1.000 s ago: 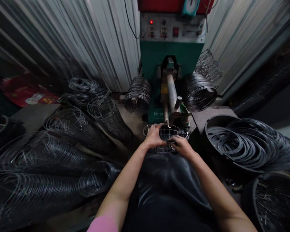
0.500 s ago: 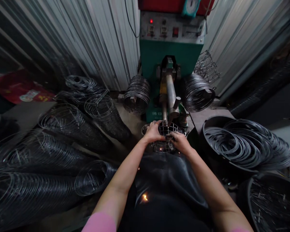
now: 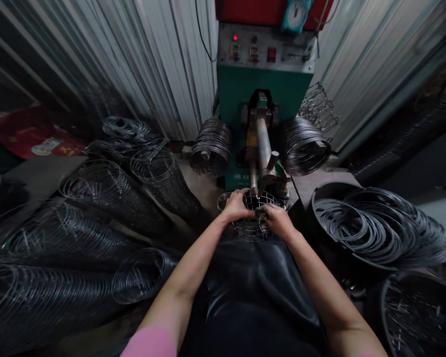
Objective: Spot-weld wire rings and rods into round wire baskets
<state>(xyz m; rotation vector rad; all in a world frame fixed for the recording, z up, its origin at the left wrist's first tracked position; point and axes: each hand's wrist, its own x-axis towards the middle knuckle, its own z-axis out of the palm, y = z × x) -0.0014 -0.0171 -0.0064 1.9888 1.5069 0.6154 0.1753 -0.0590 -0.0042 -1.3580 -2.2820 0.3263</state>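
Observation:
A small wire cage [image 3: 253, 229] sits just beyond my black apron, under the tip of the welding arm [image 3: 263, 144] of a green machine [image 3: 263, 87]. My left hand [image 3: 236, 206] grips the cage's left rim with its fingers curled over the wires. My right hand [image 3: 278, 221] is closed on the cage's right side, the fingertips pinching the wires near the middle. Both forearms reach forward over my lap. The lower part of the cage is hidden behind my hands.
Long stacks of nested wire cages [image 3: 59, 248] lie at my left. Wire rings fill a black tub [image 3: 371, 228] at right, and another tub [image 3: 419, 317] holds wire pieces. Ring bundles [image 3: 211, 146] hang on both sides of the machine. Corrugated metal walls stand behind.
Both hands stay on the cage with only slight shifts of grip. Sparks seen on the cage and apron half a second ago are gone. The view tilted slightly.

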